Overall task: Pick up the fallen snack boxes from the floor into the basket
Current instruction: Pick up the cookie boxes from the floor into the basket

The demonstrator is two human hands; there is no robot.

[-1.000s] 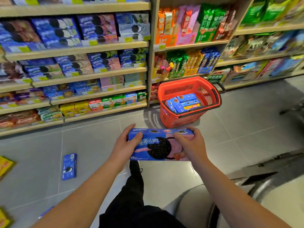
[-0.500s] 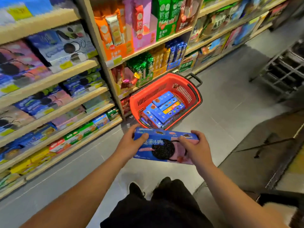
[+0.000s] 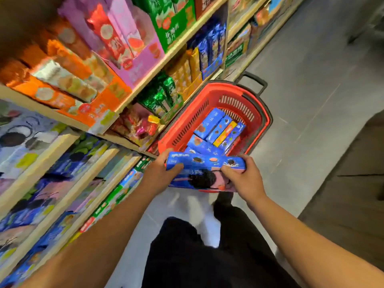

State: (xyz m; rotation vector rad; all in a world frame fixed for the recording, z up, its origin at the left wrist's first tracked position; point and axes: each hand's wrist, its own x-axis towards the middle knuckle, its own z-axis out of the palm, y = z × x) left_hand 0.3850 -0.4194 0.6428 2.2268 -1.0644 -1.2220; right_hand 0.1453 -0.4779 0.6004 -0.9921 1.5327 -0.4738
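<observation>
Now that the person has closed in from a step back, the blue snack box hangs at the near rim of the red basket. Left hand and right hand clasp its ends, fingers curled tight. Lowering it onto the boxes already inside looks next.

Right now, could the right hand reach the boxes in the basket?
Probably yes. The right hand is just short of the red basket, whose top is open. But both hands hold a blue cookie box, so it isn't free.
</observation>
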